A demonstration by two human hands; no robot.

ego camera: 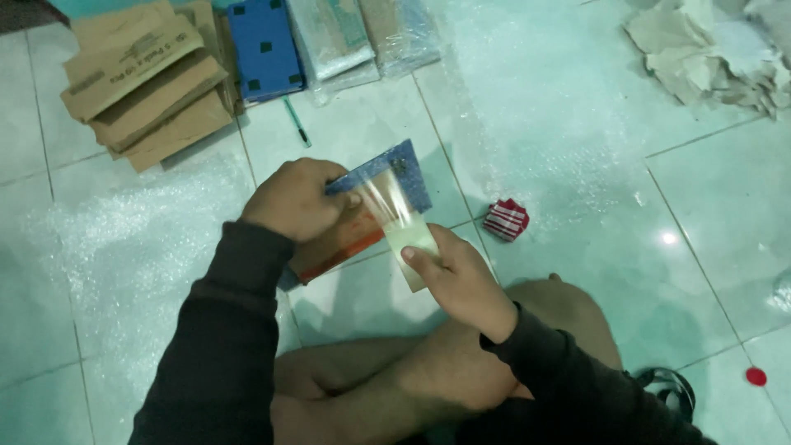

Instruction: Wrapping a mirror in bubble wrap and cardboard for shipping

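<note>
Both hands meet over a green tiled floor (725, 206), above the person's crossed legs. Left hand (292, 200) is closed over the near-left part of a flat blue book (404, 165), fingers curled on its top face and gripping it. Right hand (461, 280) pinches the free end of a strip of clear tape (395, 206) between thumb and fingers; a pale tab (416, 247) shows at that end. The strip runs up from the right hand to the book's top face and looks blurred, so where it is stuck cannot be told.

The book is held just above the floor, tilted, with an orange band (346, 243) along its lower edge. Its long axis runs from near-left to far-right, and the far-right corner points away from the person. The tape crosses that axis, pointing back toward the person.

A likely risk: the taut strip could twist and stick to itself, or land crooked, if the right hand pulls off line. The book could also slip if the left grip loosens.

Right of the book, near it, lies a small red and white striped packet (505, 218). Beyond the book lies a green pen (297, 122). Farther off are a blue board (264, 45), wrapped flat items (362, 33) and, to the left, brown cardboard sleeves (140, 78). Far right of the book sits a heap of torn paper (717, 49). Sheets of bubble wrap (132, 239) cover the floor on both sides.
</note>
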